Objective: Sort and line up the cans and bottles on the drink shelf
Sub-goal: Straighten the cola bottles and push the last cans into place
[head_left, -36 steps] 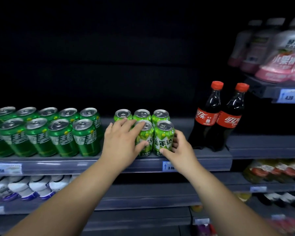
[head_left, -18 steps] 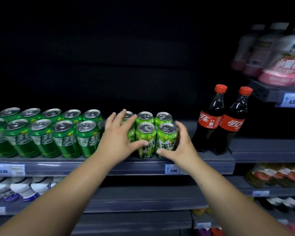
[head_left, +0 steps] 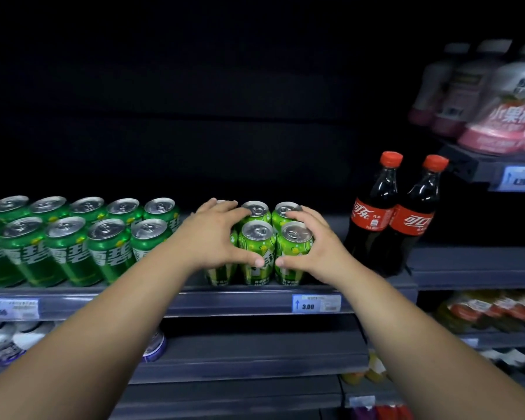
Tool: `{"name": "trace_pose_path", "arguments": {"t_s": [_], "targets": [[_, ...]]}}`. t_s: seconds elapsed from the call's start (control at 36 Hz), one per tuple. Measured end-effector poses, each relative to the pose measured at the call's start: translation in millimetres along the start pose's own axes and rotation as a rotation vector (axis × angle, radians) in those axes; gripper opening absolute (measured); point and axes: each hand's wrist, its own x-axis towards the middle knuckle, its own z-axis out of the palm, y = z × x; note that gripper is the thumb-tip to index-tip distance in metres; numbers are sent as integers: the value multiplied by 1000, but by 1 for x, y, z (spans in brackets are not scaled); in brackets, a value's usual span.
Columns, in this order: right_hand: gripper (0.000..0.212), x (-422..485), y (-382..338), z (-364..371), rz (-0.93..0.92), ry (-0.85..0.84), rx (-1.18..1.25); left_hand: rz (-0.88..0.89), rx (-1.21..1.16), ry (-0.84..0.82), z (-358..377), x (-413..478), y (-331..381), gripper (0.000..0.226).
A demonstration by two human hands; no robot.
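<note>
A cluster of light-green cans [head_left: 257, 250] stands in two rows at the middle of the grey drink shelf [head_left: 194, 298]. My left hand [head_left: 215, 234] wraps the cluster's left side, fingers over the back-left can, thumb across the front. My right hand [head_left: 312, 247] cups the right side, fingers on the back-right can top, thumb on the front-right can. Both thumbs almost meet at the front. Dark-green cans [head_left: 70, 244] stand in two rows to the left. Two cola bottles [head_left: 394, 216] with red caps stand to the right.
A gap separates the dark-green cans from the light-green cluster. Pink-labelled white bottles [head_left: 497, 110] sit on a higher shelf at the right. Price tags [head_left: 315, 303] line the shelf edge. Lower shelves hold white cans [head_left: 9, 341] and other bottles [head_left: 494, 310].
Both hands have closed in around the light-green cans, thumbs coming together at the front. The view has shifted slightly left and down.
</note>
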Motion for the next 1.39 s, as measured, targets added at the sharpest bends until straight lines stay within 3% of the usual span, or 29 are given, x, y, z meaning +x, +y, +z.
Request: {"name": "trace_pose_path", "arguments": {"t_s": [0.14,0.39,0.56,0.67,0.81,0.89,1.19,1.39], "targets": [[97,-1,-3,3,-1,17,-2,28,138,-27,-3,5,17,133],[92,-3,-5,4,40,43,-11,80,126,-14,-2,7,13,104],[116,-14,-11,8,125,21,105,84,169,9,3,4,14,101],[137,-28,-8,13,180,7,49,99,185,8,4,4,12,107],[100,-40,0,22,216,108,-116,95,189,0,7,6,9,114],[88,-40,2,23,227,127,-139,91,192,6,7,6,9,114],[99,-54,3,24,225,87,-79,86,234,41,3,1,16,114],[78,-78,12,-4,214,207,-22,256,15,249,6,-13,49,96]]}}
